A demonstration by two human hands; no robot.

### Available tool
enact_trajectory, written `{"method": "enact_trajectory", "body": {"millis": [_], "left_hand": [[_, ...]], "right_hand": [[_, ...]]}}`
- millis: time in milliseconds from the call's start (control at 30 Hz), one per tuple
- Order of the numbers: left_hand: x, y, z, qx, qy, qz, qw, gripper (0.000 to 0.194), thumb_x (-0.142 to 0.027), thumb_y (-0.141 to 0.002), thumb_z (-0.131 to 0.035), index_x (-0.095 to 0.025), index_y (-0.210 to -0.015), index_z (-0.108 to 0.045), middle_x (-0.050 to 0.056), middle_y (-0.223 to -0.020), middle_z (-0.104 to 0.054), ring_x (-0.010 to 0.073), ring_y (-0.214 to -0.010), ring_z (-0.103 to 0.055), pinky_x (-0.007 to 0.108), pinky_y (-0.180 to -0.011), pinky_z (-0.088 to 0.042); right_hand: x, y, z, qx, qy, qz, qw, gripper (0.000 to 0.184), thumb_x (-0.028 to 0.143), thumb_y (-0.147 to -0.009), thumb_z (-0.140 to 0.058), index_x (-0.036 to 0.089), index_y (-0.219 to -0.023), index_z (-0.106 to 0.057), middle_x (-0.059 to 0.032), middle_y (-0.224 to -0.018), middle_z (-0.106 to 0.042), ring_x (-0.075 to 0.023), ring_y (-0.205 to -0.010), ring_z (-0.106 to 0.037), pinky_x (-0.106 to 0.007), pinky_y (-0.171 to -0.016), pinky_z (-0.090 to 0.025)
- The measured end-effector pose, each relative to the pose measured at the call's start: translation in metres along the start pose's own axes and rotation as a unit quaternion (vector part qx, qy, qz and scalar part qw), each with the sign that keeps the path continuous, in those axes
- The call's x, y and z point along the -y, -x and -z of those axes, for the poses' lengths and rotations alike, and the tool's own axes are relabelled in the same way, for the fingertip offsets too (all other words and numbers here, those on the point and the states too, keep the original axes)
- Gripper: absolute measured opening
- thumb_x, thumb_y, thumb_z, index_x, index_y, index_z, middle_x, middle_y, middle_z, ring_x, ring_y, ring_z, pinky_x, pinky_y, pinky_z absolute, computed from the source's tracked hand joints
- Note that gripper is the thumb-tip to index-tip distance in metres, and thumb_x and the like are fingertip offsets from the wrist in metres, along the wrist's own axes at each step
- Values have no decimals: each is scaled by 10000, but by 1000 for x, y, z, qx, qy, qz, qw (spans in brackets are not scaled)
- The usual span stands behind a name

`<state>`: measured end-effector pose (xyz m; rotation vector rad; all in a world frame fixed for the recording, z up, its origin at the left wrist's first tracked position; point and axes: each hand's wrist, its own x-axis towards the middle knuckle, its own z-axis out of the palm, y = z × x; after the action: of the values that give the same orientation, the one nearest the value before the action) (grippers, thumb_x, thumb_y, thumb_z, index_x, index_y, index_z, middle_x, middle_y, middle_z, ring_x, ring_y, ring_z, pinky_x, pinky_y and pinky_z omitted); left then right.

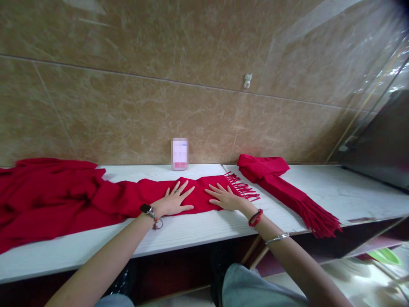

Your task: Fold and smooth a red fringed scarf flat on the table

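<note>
A long red scarf (119, 198) lies across the white tabletop, bunched in loose folds at the left and spread flatter towards its fringed right end. My left hand (174, 200) rests palm down on the flatter stretch, fingers spread. Close to the fringe, my right hand (223, 197) also presses flat on the cloth with its fingers apart. Neither hand grips the fabric. Further right, a second red scarf (281, 183) lies folded, its fringe hanging over the table's front edge.
A phone-like upright object (180, 154), blurred out, stands against the brown tiled wall (134, 111). A small white figure (247, 81) is fixed to the wall. At the far right stands a dark grey appliance-like box (380, 140). Below right is a green basin (385, 256).
</note>
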<state>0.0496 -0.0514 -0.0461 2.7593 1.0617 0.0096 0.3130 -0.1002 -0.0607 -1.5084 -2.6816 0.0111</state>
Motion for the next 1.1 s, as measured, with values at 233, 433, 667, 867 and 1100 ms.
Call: {"method": "enact_trajectory", "body": {"millis": [233,433,667,867,1100], "left_hand": [[38,-2,3,10,-8,153,988,748,-723,-753,-292,-334,-1385,-198,107,-1468,-84,463,-1281,-36,701,-890,-94],[27,8,10,26,10,85,996,814,-725,-729,-340,-304,-1399,-148,83,-1472,22,393,-1303,67,647,-952,-29],[24,12,14,87,25,73,993,853,-725,-692,-410,-324,-1395,-140,53,-1470,24,369,-1310,74,632,-966,1],[39,25,10,67,18,130,989,797,-708,-731,-375,-319,-1393,-160,55,-1472,-12,358,-1316,32,617,-983,-29],[78,66,23,-87,-96,212,969,575,-559,-868,-262,-291,-1376,-246,55,-1475,-59,321,-1328,-8,582,-1007,-65]], "right_hand": [[-8,-15,-11,52,45,-37,997,336,275,-883,-439,372,-1201,-486,-32,-1450,-223,-335,-1314,-115,-673,-899,-263],[7,-34,6,11,-5,-168,986,539,500,-880,-318,359,-1381,-177,-55,-1468,-155,-370,-1310,-79,-707,-915,-160],[0,-35,-16,28,47,-86,995,349,358,-892,-385,415,-1231,-446,-15,-1453,-220,-367,-1305,-115,-706,-892,-194],[-1,-37,-13,74,74,-96,990,388,336,-900,-359,421,-1278,-380,-19,-1464,-180,-369,-1307,-106,-711,-886,-197],[81,-88,14,-22,1,-151,988,566,502,-893,-241,263,-1401,-162,-79,-1465,-159,-322,-1323,-84,-658,-959,-174]]}}
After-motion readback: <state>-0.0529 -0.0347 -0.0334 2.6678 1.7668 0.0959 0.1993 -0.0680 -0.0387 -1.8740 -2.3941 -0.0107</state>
